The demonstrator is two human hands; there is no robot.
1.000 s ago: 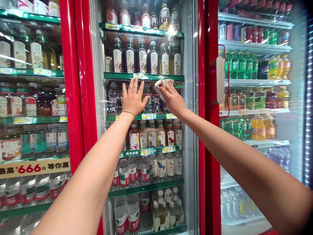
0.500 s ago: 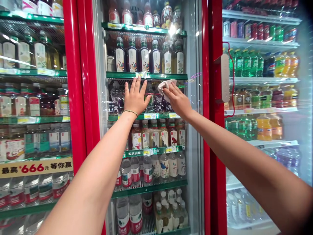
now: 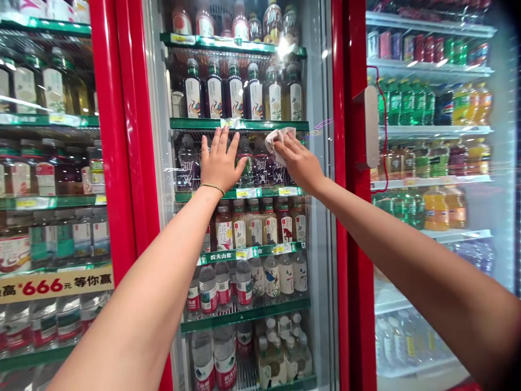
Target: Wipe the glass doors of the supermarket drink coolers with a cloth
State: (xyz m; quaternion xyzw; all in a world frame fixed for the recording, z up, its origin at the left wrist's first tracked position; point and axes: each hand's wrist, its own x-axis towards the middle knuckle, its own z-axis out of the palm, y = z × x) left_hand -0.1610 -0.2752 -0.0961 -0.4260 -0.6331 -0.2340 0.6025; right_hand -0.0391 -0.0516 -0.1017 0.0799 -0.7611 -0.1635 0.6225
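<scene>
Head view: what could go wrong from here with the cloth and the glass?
The left hand is spread at the glass door and might leave prints. The white cloth is bunched under the right hand, so bare fingertips could smudge the glass too. In this view the right forearm passes just below a looped red cord; raising it might catch the loop.

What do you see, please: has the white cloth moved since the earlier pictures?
Yes, slightly to the right: against the green shelf strip above, the white cloth in the right hand now sits nearer the strip's right end.
</scene>
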